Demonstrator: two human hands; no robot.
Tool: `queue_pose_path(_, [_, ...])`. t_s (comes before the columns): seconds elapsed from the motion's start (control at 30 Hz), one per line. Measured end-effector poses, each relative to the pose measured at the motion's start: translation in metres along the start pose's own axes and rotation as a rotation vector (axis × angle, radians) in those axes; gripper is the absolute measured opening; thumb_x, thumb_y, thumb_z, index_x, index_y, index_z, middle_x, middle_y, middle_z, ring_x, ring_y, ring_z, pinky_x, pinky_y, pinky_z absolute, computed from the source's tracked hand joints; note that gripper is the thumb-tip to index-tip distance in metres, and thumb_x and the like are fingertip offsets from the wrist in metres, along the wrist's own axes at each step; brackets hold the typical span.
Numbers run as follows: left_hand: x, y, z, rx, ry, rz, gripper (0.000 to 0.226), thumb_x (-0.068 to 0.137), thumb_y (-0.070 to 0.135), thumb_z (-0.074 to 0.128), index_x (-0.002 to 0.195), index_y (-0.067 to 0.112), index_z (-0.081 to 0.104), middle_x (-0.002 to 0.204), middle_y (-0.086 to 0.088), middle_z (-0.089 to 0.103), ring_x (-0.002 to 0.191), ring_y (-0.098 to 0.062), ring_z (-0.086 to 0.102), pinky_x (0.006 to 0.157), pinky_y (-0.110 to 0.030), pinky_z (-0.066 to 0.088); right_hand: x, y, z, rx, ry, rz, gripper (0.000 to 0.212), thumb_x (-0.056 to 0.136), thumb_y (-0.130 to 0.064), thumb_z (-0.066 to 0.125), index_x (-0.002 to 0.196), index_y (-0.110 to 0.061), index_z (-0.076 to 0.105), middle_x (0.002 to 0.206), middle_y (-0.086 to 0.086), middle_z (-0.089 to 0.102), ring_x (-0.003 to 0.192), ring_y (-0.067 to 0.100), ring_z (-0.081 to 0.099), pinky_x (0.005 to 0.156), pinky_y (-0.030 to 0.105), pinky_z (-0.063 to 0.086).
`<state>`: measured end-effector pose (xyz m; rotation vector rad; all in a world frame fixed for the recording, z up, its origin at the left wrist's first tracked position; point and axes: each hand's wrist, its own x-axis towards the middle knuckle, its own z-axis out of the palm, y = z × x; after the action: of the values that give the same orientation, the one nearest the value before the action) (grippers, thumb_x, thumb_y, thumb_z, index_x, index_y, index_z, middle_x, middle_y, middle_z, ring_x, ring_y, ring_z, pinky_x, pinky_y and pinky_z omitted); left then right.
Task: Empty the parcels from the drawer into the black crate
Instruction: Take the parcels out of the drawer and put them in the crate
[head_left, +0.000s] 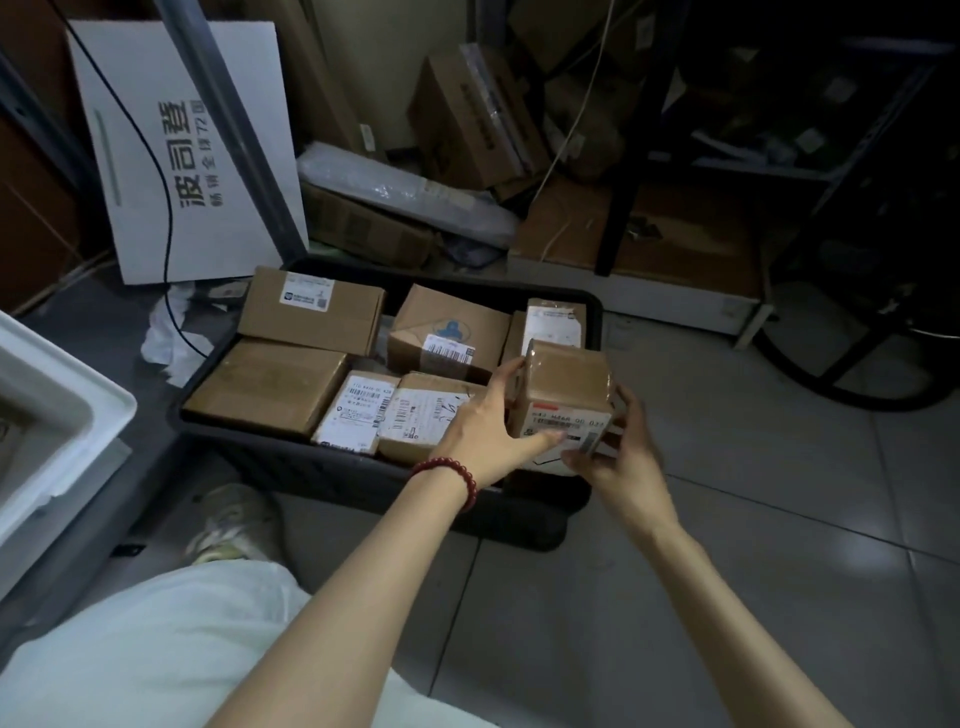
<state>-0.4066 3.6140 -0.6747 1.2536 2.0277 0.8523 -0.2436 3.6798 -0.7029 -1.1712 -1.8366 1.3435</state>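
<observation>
White board (234, 244) behind black crate (291, 457) of parcels (265, 387)

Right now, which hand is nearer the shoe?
Left. The left hand holds the box on the side facing the shoe; the right hand holds the opposite side, farther away.

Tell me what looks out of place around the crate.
Crumpled white paper lies beside the left end of the crate. The back-left parcel sits tilted, its corner over the rim.

Dim room; grey tiled floor (737, 582); dark metal shelving (626, 171); cardboard boxes (467, 124) stacked behind.
</observation>
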Motion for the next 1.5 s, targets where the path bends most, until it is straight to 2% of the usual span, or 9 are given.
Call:
queue_pose_path(0.1, [-0.002,-0.005,-0.001,0.051,-0.016,-0.046,0.092,0.071,0.068,0.066,0.140,0.048,0.008,0.129,-0.002,0.056,0.113,-0.022,0.057,0.086,-0.031,0.047,-0.005,0.001,0.004,-0.025,-0.007,-0.007,0.088,0.076,-0.018,0.080,0.145,-0.032,0.026,0.130,-0.009,0.049,0.115,0.011,0.056,0.088,0.024,0.052])
queue_pose_path(0.17, [-0.005,-0.006,-0.001,0.083,-0.033,-0.064,0.090,0.072,0.071,0.062,0.139,0.050,0.005,0.132,-0.004,0.053,0.113,-0.024,0.057,0.088,-0.035,0.048,-0.008,0.000,0.006,-0.034,-0.039,-0.011,0.086,0.077,-0.027,0.079,0.145,-0.032,0.027,0.134,-0.008,0.047,0.118,0.013,0.055,0.096,0.032,0.050])
queue_pose_path(0.27, [-0.008,-0.010,0.001,0.217,-0.033,-0.028,0.080,0.080,0.066,0.057,0.143,0.045,0.014,0.139,-0.001,0.046,0.122,-0.022,0.049,0.097,-0.041,0.045,-0.009,-0.002,0.009,-0.061,-0.063,-0.003,0.074,0.081,-0.031,0.076,0.142,-0.029,0.034,0.138,-0.002,0.046,0.120,0.011,0.052,0.101,0.033,0.048])
queue_pose_path(0.47, [-0.014,-0.017,-0.005,0.501,0.031,0.016,0.064,0.089,0.061,0.046,0.144,0.039,0.023,0.138,-0.001,0.047,0.123,-0.024,0.047,0.096,-0.044,0.041,-0.010,-0.007,0.008,-0.321,-0.089,-0.068,0.066,0.085,-0.038,0.069,0.142,-0.026,0.038,0.137,-0.003,0.042,0.118,0.001,0.039,0.096,0.015,0.031])
queue_pose_path(0.63, [-0.022,-0.014,-0.016,0.724,0.154,0.055,0.058,0.091,0.060,0.041,0.141,0.031,0.033,0.134,0.001,0.052,0.124,-0.021,0.044,0.098,-0.042,0.035,-0.008,-0.022,0.008,-0.612,-0.097,-0.095,0.057,0.092,-0.048,0.054,0.141,-0.025,0.038,0.144,0.003,0.037,0.130,0.023,0.039,0.102,0.037,0.041])
queue_pose_path(0.8, [-0.039,-0.011,-0.066,0.750,0.303,0.041,0.053,0.093,0.054,0.042,0.139,0.030,0.038,0.130,0.004,0.055,0.119,-0.018,0.047,0.094,-0.039,0.037,0.002,-0.061,0.021,-0.715,-0.158,-0.206,0.057,0.094,-0.055,0.044,0.143,-0.028,0.035,0.150,-0.001,0.033,0.135,0.022,0.034,0.104,0.042,0.040])
queue_pose_path(1.0, [-0.088,-0.019,-0.148,0.560,0.456,-0.262,0.044,0.093,0.053,0.044,0.128,0.028,0.049,0.131,0.000,0.054,0.120,-0.023,0.048,0.094,-0.041,0.037,0.004,-0.123,0.067,-0.700,-0.306,-0.406,0.062,0.092,-0.061,0.043,0.145,-0.030,0.032,0.148,-0.001,0.038,0.133,0.020,0.037,0.104,0.040,0.038])
queue_pose_path(1.2, [-0.164,-0.036,-0.219,0.640,0.669,-0.415,0.038,0.089,0.050,0.050,0.120,0.029,0.053,0.126,-0.001,0.058,0.117,-0.026,0.050,0.093,-0.041,0.037,-0.018,-0.193,0.151,-0.743,-0.394,-0.650,0.060,0.094,-0.061,0.039,0.143,-0.026,0.037,0.146,0.001,0.041,0.133,0.022,0.039,0.102,0.039,0.039])
queue_pose_path(1.5, [-0.297,-0.097,-0.268,0.666,0.812,-0.754,0.040,0.090,0.051,0.048,0.124,0.030,0.051,0.125,0.002,0.061,0.116,-0.026,0.052,0.092,-0.038,0.037,-0.074,-0.259,0.257,-0.866,-0.632,-0.908,0.056,0.093,-0.057,0.045,0.139,-0.024,0.041,0.141,0.003,0.046,0.129,0.024,0.043,0.096,0.040,0.040])
